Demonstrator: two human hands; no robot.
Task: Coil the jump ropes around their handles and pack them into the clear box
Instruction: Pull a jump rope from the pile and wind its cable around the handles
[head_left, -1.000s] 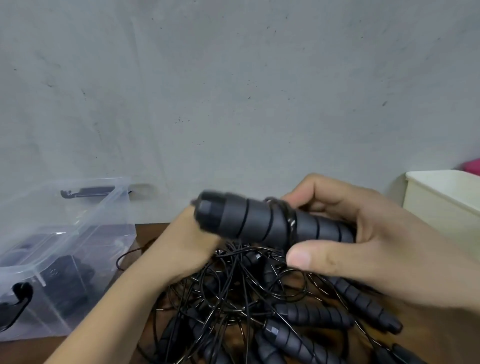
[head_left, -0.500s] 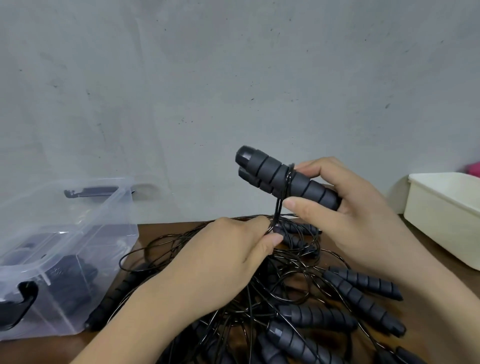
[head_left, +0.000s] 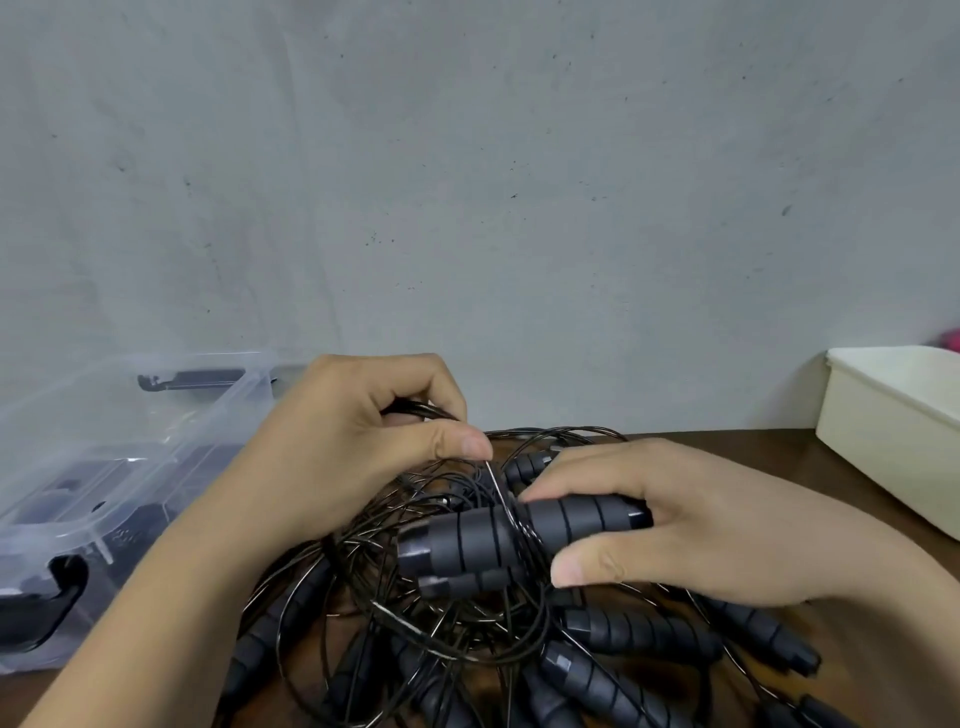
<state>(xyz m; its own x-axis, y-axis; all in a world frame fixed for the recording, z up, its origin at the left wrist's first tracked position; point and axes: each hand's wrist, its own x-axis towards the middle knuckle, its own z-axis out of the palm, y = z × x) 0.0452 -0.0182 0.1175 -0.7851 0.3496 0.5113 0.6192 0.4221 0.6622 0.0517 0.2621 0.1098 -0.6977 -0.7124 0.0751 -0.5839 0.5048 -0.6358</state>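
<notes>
- Head view, left side: the left hand (head_left: 348, 452) is raised above the heap with its fingers curled in. Thumb and forefinger pinch a thin black cord (head_left: 496, 480).
- The cord runs from that pinch down and to the right, to a pair of handles (head_left: 467, 540). A few turns of it are wrapped round their middle.
- Centre: the right hand (head_left: 701, 525) grasps the two handles together. Its fingers lie over the top and its thumb sits under the near side.
- The handles are dark grey and ribbed. They lie side by side, roughly level, with their free ends pointing left.
- Below both hands: the other jump ropes (head_left: 613, 639) lie heaped on the brown worktop (head_left: 769, 457), a tangle of loose cord loops with ribbed grips sticking out at all angles.
- Far left: the clear box (head_left: 119, 415) stands on the worktop, well apart from the held handles. It has black latches (head_left: 192, 378) at its ends. Dark shapes show through its wall, too blurred to name.
- Far right: a cream tub (head_left: 893, 431) sits on the worktop against the grey wall (head_left: 467, 156).
</notes>
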